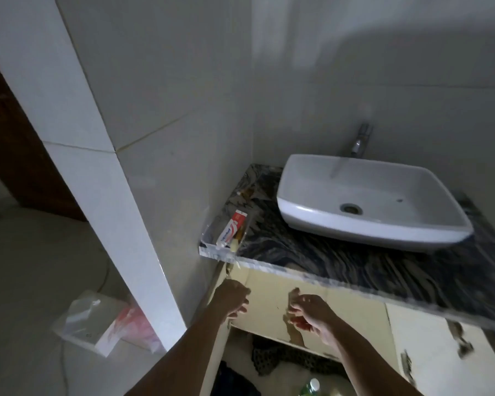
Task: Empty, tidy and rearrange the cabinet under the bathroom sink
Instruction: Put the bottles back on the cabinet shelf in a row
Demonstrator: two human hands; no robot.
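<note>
Cabinet (306, 315) sits directly under the sink (363, 201), door swung out toward the person. Left hand (233, 300) curls at the door's outer edge, probably gripping it, blur makes that unclear. Right hand (307, 312) hovers loose-fingered at the door face, holding nothing. Contents, including a bottle (312, 387), lie below both hands, nearer the right.
</note>
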